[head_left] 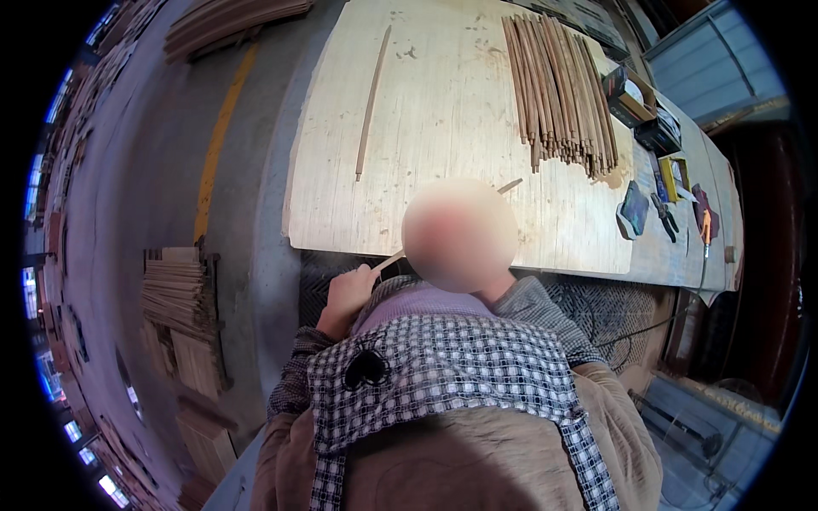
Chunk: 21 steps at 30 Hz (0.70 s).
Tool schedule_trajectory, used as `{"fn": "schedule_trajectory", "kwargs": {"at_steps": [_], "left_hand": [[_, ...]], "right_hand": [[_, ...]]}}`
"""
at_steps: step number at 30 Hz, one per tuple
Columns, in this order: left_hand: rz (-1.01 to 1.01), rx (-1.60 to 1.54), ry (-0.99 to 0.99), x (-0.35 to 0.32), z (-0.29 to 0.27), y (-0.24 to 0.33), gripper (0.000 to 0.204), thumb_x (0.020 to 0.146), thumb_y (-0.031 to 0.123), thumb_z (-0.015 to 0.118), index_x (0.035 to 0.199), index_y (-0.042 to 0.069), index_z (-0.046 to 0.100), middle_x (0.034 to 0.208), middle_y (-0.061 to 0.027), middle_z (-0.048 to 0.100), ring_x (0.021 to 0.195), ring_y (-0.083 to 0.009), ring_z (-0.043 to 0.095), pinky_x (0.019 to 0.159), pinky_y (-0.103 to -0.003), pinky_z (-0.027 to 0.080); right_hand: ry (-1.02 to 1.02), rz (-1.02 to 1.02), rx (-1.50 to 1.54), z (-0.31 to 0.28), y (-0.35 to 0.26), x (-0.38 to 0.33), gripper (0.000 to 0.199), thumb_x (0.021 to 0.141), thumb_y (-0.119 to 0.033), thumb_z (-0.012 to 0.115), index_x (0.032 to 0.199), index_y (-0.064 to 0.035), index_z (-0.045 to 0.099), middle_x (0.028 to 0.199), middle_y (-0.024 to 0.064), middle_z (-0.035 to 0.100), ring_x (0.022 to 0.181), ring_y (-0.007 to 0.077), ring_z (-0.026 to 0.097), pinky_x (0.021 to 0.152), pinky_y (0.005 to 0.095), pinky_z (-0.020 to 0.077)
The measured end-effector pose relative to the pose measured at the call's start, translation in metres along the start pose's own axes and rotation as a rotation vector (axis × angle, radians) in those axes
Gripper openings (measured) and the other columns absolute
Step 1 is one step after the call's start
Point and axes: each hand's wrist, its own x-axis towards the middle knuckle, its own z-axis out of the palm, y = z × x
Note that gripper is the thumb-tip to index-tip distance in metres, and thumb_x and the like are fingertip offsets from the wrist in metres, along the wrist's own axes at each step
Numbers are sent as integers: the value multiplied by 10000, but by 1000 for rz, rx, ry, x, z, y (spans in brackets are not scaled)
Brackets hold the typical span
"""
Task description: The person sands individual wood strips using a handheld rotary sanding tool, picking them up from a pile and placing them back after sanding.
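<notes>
My left hand (pixel 348 296) is closed around the lower end of a thin wooden rod (pixel 389 261), just off the near edge of the worktable (pixel 332 204). The rod slants up to the right, and its far tip shows again over the tabletop. A round blurred patch covers the rod's middle and most of my right hand (pixel 497 286); only the wrist end shows, so its fingers are hidden. On the table beyond lies a single wooden rod (pixel 372 106). To its right a bundle of similar brown wooden rods (pixel 558 94) lies side by side.
Along the table's right side are small dark boxes (pixel 658 132), a yellow box (pixel 675 177), a blue-green pad (pixel 632 210), black-handled pliers (pixel 663 217) and an orange air gun (pixel 705 228) with a hose. Stacked wooden strips (pixel 175 294) stand on the floor at left.
</notes>
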Motion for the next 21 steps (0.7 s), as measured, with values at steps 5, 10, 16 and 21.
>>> {"fn": "schedule_trajectory", "kwargs": {"at_steps": [5, 10, 16, 21], "left_hand": [[2, 8, 16, 0, 10, -9, 324, 921, 354, 452, 792, 67, 532, 699, -172, 603, 666, -384, 594, 567, -502, 440], [52, 15, 202, -10, 21, -11, 275, 914, 341, 470, 807, 94, 526, 683, -135, 587, 625, -356, 594, 540, -491, 447], [80, 62, 146, -8, 16, -17, 271, 913, 338, 475, 799, 96, 519, 675, -134, 586, 607, -359, 590, 541, -490, 450], [48, 14, 15, -9, 10, -24, 303, 917, 350, 459, 807, 75, 523, 706, -180, 606, 663, -395, 593, 585, -509, 450]], "right_hand": [[-72, 82, -79, 19, 23, -7, 526, 894, -313, 544, 1346, -89, 391, 1387, 119, 379, 1287, 281, 348, 1084, 430, 247], [143, -7, -401, -100, -10, 53, 211, 785, -217, 527, 924, -58, 543, 901, 132, 554, 745, 310, 516, 624, 417, 404], [-185, 129, 127, -62, -24, 45, 294, 833, -222, 521, 1084, -70, 496, 1087, 137, 505, 916, 309, 471, 764, 422, 365], [-100, 165, 32, -20, 6, 3, 529, 890, -299, 549, 1344, -81, 389, 1380, 120, 385, 1285, 289, 348, 1083, 436, 250]]}}
